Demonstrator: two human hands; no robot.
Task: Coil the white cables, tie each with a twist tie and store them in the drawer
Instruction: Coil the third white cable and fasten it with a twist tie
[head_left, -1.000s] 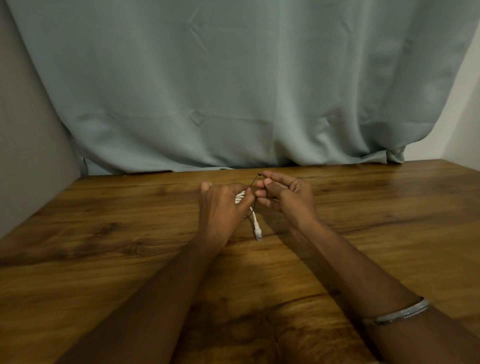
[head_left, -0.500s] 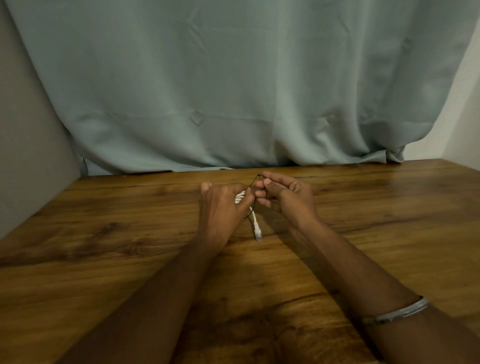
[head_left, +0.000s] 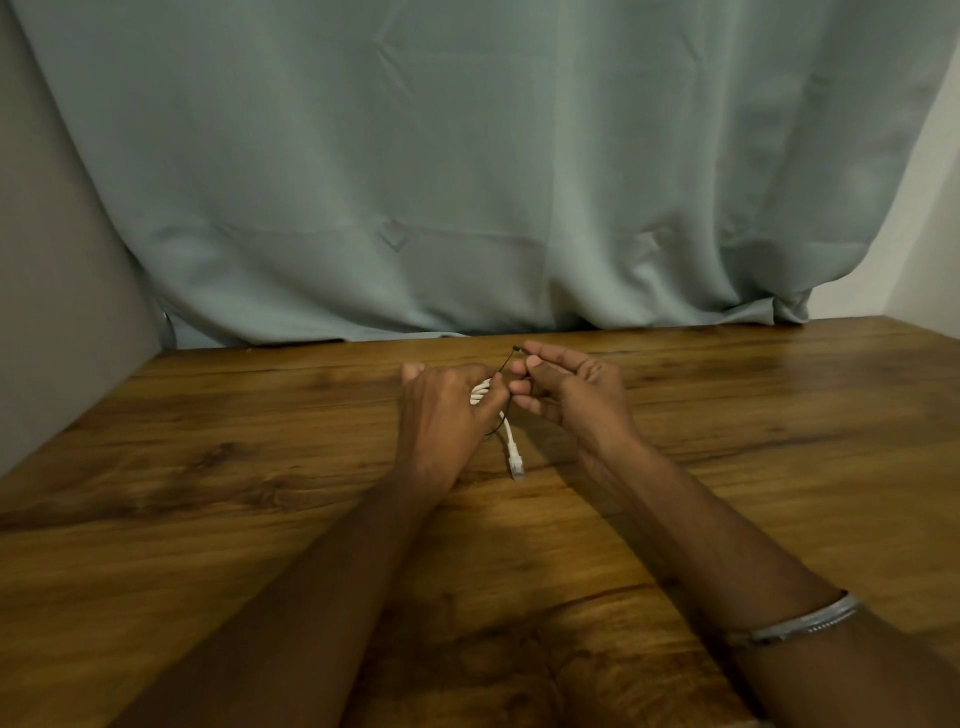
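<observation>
Both hands meet above the middle of the wooden bench (head_left: 208, 519), close to its far edge. The left hand (head_left: 441, 415) is turned with its back toward the camera, and its fingers (head_left: 491, 400) are curled tight around a coiled white cable (head_left: 480, 392), of which only a few pale loops show between the thumb side and the knuckles. 1 loose end of that cable hangs down from the fist and ends in a small white connector (head_left: 517, 465) that reaches the bench surface just beside the left wrist. The right hand (head_left: 569, 387) faces it, palm turned partly upward and inward, with thumb and forefinger pinched together on a thin dark twist tie (head_left: 506, 361). The tie runs as a slanted line from a small dark tip above the right fingertips down toward the left fist, and a further dark strand curves under the coil near the hanging cable end; whether it already circles the bundle cannot be told. The 2 hands are almost touching at the fingertips. A silver bangle (head_left: 795, 621) sits on the right forearm, near the lower edge of the view. Behind the bench hangs a pale blue-green curtain (head_left: 467, 182) whose hem rests along the back edge, with a grey wall (head_left: 52, 312) at the left and a lighter wall at the far right.
</observation>
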